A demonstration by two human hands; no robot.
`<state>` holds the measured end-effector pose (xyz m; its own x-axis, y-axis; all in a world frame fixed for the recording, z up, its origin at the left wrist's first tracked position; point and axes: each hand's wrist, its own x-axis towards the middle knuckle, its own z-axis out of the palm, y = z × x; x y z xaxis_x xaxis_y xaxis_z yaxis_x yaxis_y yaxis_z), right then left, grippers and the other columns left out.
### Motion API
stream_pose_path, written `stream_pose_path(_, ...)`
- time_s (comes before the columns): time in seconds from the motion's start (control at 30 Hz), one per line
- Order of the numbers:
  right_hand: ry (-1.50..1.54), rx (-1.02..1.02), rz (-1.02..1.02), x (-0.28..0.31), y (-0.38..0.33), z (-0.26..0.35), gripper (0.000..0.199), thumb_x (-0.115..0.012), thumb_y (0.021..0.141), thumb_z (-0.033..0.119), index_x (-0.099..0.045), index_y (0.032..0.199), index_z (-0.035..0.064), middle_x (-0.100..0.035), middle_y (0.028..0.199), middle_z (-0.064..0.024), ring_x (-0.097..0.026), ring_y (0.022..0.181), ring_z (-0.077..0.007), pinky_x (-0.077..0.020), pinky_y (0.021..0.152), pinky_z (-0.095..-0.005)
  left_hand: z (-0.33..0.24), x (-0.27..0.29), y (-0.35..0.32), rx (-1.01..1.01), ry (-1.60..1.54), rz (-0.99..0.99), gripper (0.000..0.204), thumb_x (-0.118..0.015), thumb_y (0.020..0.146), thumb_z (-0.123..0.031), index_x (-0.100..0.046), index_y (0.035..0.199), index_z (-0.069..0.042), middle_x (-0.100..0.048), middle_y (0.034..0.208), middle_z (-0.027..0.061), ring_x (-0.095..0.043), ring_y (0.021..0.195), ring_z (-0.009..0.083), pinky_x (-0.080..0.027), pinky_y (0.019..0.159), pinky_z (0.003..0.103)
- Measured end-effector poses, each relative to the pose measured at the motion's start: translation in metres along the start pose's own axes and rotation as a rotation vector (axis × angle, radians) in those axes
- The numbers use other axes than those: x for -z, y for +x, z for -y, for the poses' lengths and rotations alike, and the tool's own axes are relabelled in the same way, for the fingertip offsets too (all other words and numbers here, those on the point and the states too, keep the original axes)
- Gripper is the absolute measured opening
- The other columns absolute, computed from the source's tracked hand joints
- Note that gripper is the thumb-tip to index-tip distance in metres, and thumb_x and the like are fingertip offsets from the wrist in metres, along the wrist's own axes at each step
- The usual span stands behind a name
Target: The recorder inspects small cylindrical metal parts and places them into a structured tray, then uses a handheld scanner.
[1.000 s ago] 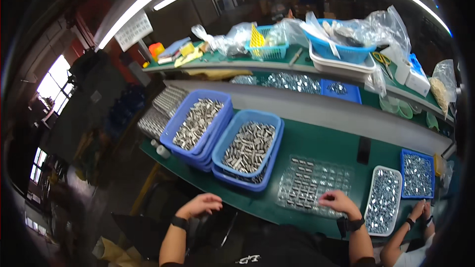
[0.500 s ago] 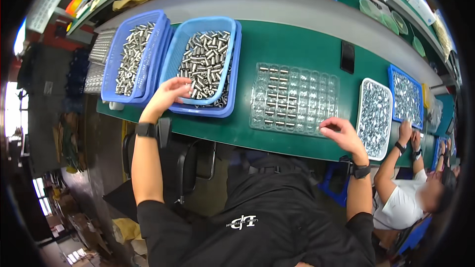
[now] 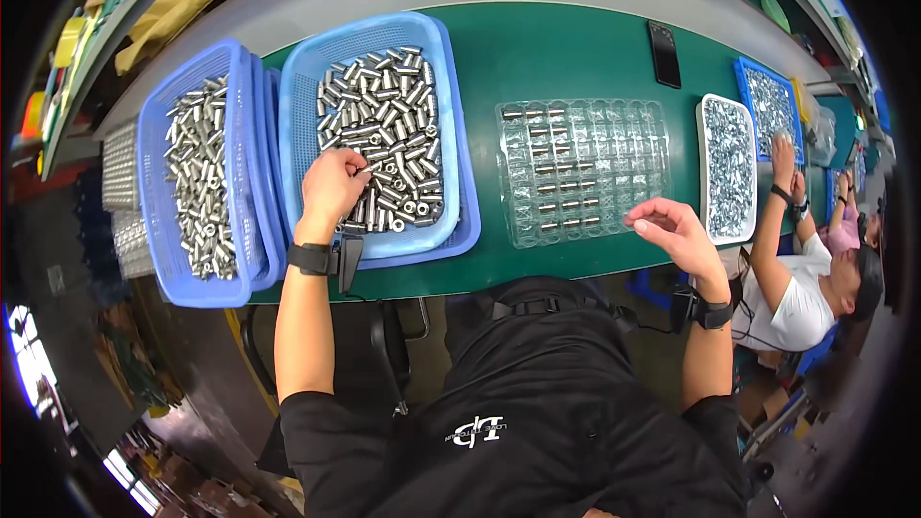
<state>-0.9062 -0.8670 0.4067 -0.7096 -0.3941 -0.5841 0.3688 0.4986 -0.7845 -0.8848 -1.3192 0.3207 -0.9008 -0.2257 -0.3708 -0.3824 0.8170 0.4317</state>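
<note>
My left hand (image 3: 333, 184) reaches into a light blue basket (image 3: 299, 86) heaped with short hollow metal sleeves (image 3: 389, 96). Its fingers are curled down and pinched at a sleeve among the others; the fingertips are partly hidden. A clear plastic tray (image 3: 628, 149) with rows of small pockets lies in front of me. Metal sleeves sit in its left-hand columns, and the pockets to the right hold none. My right hand (image 3: 676, 233) hovers by the tray's near right corner, fingers loosely stretched, thumb below them, with nothing visible in them.
Left stands a stack of blue-violet baskets (image 3: 158, 230) with more sleeves. A white bin (image 3: 729, 168) and a blue bin (image 3: 770, 105) of small shiny parts stand right. A black phone (image 3: 664, 55) lies behind. A co-worker in a white shirt (image 3: 801, 302) reaches into the blue bin.
My left hand has gone from the basket's near edge deeper among the sleeves, its fingers curling in. My right hand stays by the tray corner. The view has shifted.
</note>
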Motion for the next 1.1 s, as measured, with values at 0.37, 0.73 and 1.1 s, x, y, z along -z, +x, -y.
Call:
stream_pose_path(0.37, -0.072, -0.019, 0.009, -0.024, 0.026, 0.021, 0.017, -0.063, 0.084, 0.014, -0.062, 0.095, 0.0008, -0.064, 0.088, -0.0026, -0.057, 0.082, -0.0083, -0.0454, 0.077, -0.0248, -0.008, 0.001, 0.000, -0.134, 0.192, -0.107, 0.014, -0.068, 0.066, -0.012, -0.064, 0.078, -0.006, -0.059, 0.082, 0.0090, -0.059, 0.082, 0.0267, -0.048, 0.072, 0.037)
stream_pose_path(0.73, 0.080, 0.430, -0.207, -0.048, 0.044, 0.022, 0.013, -0.061, 0.085, 0.011, -0.062, 0.089, -0.0003, -0.065, 0.083, -0.0045, -0.059, 0.079, -0.0102, -0.0471, 0.073, -0.0252, -0.099, 0.024, -0.065, -0.204, -0.441, -0.251, 0.019, -0.071, 0.062, -0.008, -0.059, 0.076, -0.001, -0.054, 0.073, 0.0069, -0.054, 0.071, 0.0228, -0.045, 0.068, 0.033)
stream_pose_path(1.1, 0.374, 0.453, -0.111, -0.022, 0.002, 0.046, 0.011, -0.066, 0.082, 0.010, -0.065, 0.083, -0.0006, -0.064, 0.075, -0.0033, -0.058, 0.071, -0.0076, -0.0461, 0.066, -0.0234, -0.260, -0.001, -0.086, -0.929, -0.117, -0.325, 0.023, -0.070, 0.055, -0.004, -0.056, 0.072, -0.008, -0.053, 0.074, 0.0043, -0.053, 0.078, 0.0245, -0.042, 0.064, 0.034)
